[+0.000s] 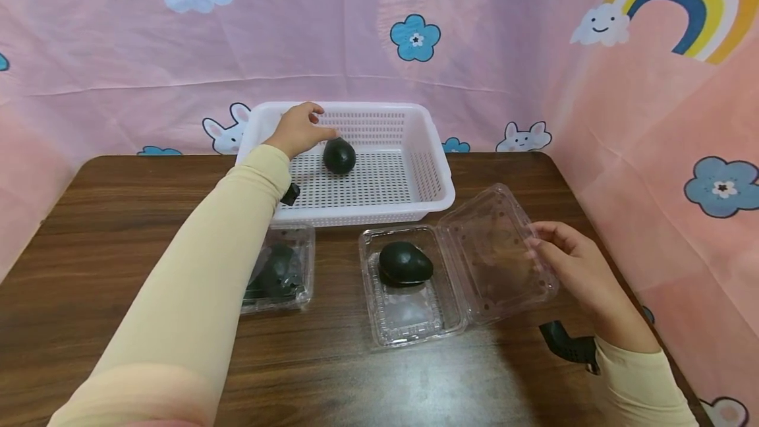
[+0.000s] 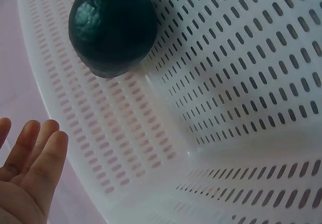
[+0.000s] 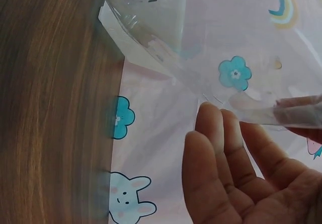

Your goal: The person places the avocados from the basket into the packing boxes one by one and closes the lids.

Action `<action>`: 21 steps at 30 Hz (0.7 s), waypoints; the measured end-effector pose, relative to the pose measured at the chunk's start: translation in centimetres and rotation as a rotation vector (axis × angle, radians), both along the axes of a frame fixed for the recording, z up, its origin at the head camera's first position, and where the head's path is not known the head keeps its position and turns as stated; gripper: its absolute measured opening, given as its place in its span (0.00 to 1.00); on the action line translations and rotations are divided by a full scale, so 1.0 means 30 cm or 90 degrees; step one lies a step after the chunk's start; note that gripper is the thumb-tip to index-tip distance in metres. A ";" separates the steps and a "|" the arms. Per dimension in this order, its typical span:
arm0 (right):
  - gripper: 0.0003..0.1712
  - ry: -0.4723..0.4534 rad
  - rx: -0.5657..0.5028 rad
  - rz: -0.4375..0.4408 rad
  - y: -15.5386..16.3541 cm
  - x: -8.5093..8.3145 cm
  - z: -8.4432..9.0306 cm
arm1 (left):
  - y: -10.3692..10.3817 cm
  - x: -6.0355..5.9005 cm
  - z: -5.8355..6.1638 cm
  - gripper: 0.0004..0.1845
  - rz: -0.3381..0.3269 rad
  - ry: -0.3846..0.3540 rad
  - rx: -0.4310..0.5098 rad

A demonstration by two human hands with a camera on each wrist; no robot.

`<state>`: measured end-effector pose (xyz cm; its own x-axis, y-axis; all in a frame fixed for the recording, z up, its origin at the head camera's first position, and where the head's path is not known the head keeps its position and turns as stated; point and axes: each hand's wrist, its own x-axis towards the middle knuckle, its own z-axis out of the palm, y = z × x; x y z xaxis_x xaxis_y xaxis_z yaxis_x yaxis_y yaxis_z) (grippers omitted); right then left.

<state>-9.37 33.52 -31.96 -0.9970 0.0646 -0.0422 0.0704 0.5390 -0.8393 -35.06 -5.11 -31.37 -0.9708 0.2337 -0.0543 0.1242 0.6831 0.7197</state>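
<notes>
While the right hand steadies the clear plastic clamshell's lid, the left hand hovers open-fingered, holding nothing, beside a dark green avocado resting in the white perforated basket, apparently mid-transfer, the second avocado likely next.

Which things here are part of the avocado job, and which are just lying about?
In use:
- white basket, one avocado in it, left hand beside it
- open clamshell with an avocado in it, right hand at its lid
- closed clamshell, dark fruit inside

Lying about:
- wooden table
- pink cartoon backdrop
</notes>
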 end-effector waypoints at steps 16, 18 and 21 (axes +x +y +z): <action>0.22 -0.008 0.018 0.004 0.000 -0.010 -0.002 | 0.008 -0.024 -0.038 0.38 -0.005 -0.028 -0.023; 0.21 -0.003 0.015 0.009 0.003 -0.012 -0.004 | 0.007 -0.027 -0.042 0.38 -0.008 -0.032 -0.037; 0.22 -0.005 0.010 0.008 0.005 -0.013 -0.004 | 0.008 -0.031 -0.046 0.39 -0.008 -0.041 -0.049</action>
<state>-9.77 33.68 -32.07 -0.9974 0.0535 -0.0487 0.0702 0.5535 -0.8299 -36.01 -4.85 -32.75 -0.9619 0.2382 -0.1343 0.0884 0.7355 0.6717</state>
